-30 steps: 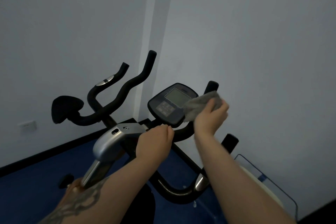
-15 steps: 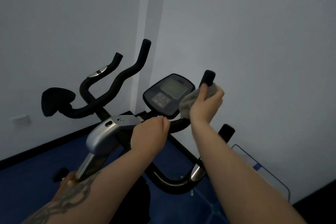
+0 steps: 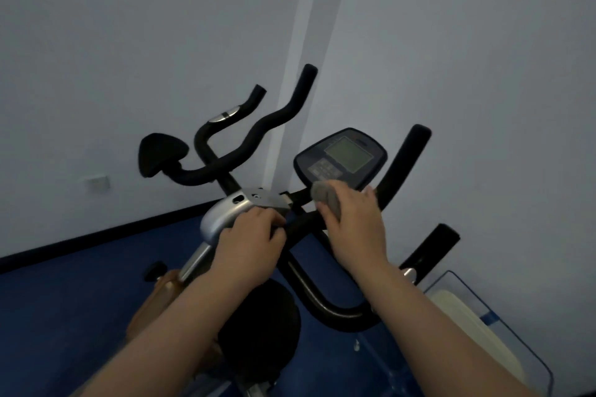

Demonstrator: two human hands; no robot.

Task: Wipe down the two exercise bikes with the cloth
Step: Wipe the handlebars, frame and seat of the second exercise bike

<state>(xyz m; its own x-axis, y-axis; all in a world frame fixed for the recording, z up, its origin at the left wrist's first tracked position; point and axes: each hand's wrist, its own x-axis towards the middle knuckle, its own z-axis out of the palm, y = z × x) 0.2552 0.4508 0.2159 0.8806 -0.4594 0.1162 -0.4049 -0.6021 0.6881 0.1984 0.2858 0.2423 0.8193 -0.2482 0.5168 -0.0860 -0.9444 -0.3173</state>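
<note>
Grey cloth (image 3: 326,198) sits bunched under our right hand (image 3: 353,222), whose fingers are curled around it and press it onto the black handlebar (image 3: 404,164) of the near bike (image 3: 225,219), just below the console (image 3: 340,158). We see part of the cloth poking out past the fingers on the left side, touching the lower edge of the console. Our left hand (image 3: 250,238) grips the same bar closer to the middle, fingers wrapped around it just beside the silver housing (image 3: 222,213) of the bike's post. The console has a pale screen and a panel of buttons on its lower left, too dim for us to read. Below our forearms lies the round black saddle (image 3: 261,325), and the bar loops down in a curve to the right of it. Behind, against the pale wall (image 3: 129,42), stands the second bike (image 3: 225,151), showing its wavy black handlebars and a black saddle at the left. A small wall socket (image 3: 98,183) is mounted low on the wall at the left. Blue floor (image 3: 64,316) runs beneath both bikes, edged by a black skirting strip. At the lower right we see a clear container (image 3: 493,332) with something pale inside, which we cannot identify.
</note>
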